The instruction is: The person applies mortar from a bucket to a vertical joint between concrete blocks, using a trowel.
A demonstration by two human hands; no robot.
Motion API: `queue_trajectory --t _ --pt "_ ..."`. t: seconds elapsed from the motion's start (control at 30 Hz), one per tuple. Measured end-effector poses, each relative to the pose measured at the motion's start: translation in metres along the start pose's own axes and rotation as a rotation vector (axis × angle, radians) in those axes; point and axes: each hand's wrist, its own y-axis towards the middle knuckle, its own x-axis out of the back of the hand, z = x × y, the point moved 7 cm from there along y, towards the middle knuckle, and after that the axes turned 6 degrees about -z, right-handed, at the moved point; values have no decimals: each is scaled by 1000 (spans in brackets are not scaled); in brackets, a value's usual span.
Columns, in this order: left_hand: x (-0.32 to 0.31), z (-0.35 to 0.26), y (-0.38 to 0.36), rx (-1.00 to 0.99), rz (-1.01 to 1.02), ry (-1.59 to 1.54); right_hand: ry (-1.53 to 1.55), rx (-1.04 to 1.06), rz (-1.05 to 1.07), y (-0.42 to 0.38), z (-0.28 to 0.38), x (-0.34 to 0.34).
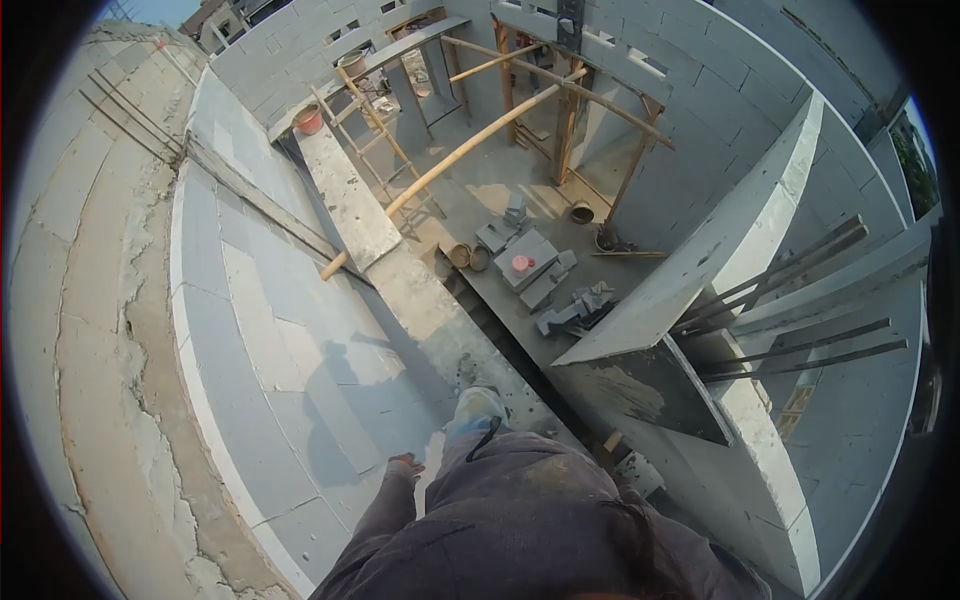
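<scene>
My left hand [405, 464] hangs low beside my body, close to the pale block wall [290, 350]. Its fingers look loosely apart, and nothing shows in them. My right hand is out of sight behind my body. One shoe [481, 404] rests on the narrow, mortar-stained plank walkway [445, 318] that runs ahead along the wall. My shadow falls across the blocks to the left.
A long bamboo pole [480, 145] crosses the walkway ahead, near a wooden ladder [375, 135] and a red bucket [309, 121]. Stacked grey blocks [535, 262] lie on the floor below. Rebar [800, 355] juts from the right wall. A dark gap [510, 350] borders the walkway.
</scene>
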Motion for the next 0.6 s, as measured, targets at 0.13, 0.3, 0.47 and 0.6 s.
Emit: queue_trajectory --t 0.13,0.3,0.47,0.6 --pt "-20 -41 73 50 68 -172 440 -249 -132 18 38 99" --pt "-17 -158 97 -791 302 114 663 -446 -238 12 116 216" --pt "38 -238 69 -263 41 -256 999 -570 -216 10 202 306" --pt "91 -266 103 -223 -35 -259 1269 -666 -250 50 249 333"
